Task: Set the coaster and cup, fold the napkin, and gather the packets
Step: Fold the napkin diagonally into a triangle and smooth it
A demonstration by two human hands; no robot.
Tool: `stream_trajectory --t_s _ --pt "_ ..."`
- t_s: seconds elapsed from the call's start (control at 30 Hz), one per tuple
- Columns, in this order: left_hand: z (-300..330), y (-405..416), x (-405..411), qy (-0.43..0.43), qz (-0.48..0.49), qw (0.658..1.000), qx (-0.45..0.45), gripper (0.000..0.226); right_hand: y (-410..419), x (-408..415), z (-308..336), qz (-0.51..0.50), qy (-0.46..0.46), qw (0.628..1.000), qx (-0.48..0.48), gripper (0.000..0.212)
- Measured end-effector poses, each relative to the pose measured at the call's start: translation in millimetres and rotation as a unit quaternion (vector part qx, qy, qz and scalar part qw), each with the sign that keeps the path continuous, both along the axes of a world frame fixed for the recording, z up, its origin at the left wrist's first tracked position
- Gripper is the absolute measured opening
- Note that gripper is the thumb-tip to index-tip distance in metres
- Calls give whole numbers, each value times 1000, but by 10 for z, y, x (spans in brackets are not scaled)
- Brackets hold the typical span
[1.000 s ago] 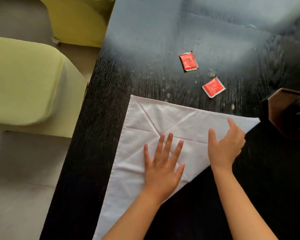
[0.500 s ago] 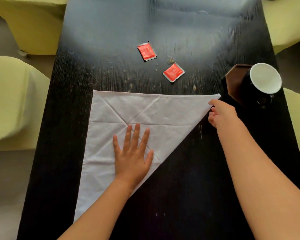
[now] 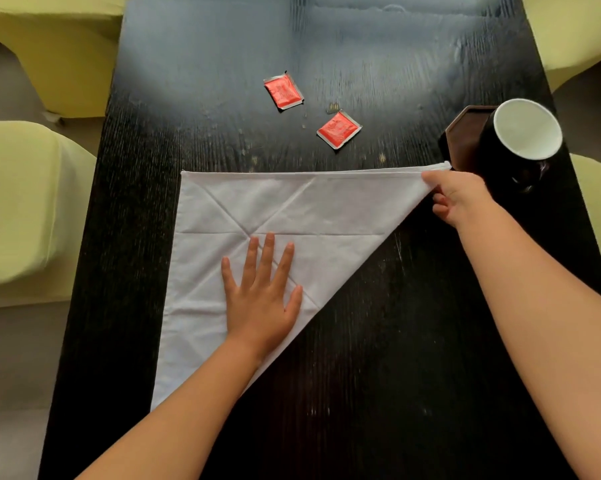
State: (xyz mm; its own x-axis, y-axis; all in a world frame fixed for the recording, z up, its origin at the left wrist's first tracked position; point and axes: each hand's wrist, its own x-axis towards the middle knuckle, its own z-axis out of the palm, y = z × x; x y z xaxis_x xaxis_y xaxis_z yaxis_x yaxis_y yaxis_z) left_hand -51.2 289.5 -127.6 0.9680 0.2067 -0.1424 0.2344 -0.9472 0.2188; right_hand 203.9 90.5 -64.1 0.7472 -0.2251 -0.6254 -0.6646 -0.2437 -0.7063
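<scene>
A white napkin (image 3: 243, 209) lies folded into a triangle on the dark table (image 3: 378, 375). My left hand (image 3: 262, 296) presses flat on its lower middle, fingers spread. My right hand (image 3: 456, 195) pinches the napkin's right corner, close to the coaster. A black cup (image 3: 521, 143) with a white inside stands on a dark brown coaster (image 3: 465, 133) at the table's right edge. Two red packets lie apart beyond the napkin: one (image 3: 283, 91) farther back, the other (image 3: 339, 129) nearer the coaster.
Yellow-green chairs stand along the left side (image 3: 25, 202) and the right side (image 3: 576, 32) of the table. Small crumbs are scattered between the packets. The napkin's left edge lies near the table's left edge.
My right hand slid from the napkin's upper middle out to its right corner and took hold of it. The view shifted right, bringing the cup and coaster fully into sight.
</scene>
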Motion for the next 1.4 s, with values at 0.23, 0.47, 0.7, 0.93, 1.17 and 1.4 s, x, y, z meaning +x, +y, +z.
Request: stream_trajectory --t_s 0.23,0.47,0.7,0.93,1.17,1.4 --pt "22 59 -22 1 -82 997 4 65 -512 -430 -1 32 -55 997 -37 24" --pt "42 34 -140 -8 -287 958 17 71 -1365 -1419 -48 -49 1 995 -89 14" --pt "27 -152 -329 -24 -393 919 27 71 -1727 -2369 -12 -152 29 980 -123 9" --pt "231 -699 -436 -4 -143 989 -36 58 -698 -2660 72 144 -268 842 -445 60" --pt "107 -1121 -384 62 2 998 -18 57 -79 -2763 -457 396 -165 803 -413 59" --pt "129 -1120 -386 35 8 999 -33 57 -1007 -2494 -523 421 -190 757 -463 65"
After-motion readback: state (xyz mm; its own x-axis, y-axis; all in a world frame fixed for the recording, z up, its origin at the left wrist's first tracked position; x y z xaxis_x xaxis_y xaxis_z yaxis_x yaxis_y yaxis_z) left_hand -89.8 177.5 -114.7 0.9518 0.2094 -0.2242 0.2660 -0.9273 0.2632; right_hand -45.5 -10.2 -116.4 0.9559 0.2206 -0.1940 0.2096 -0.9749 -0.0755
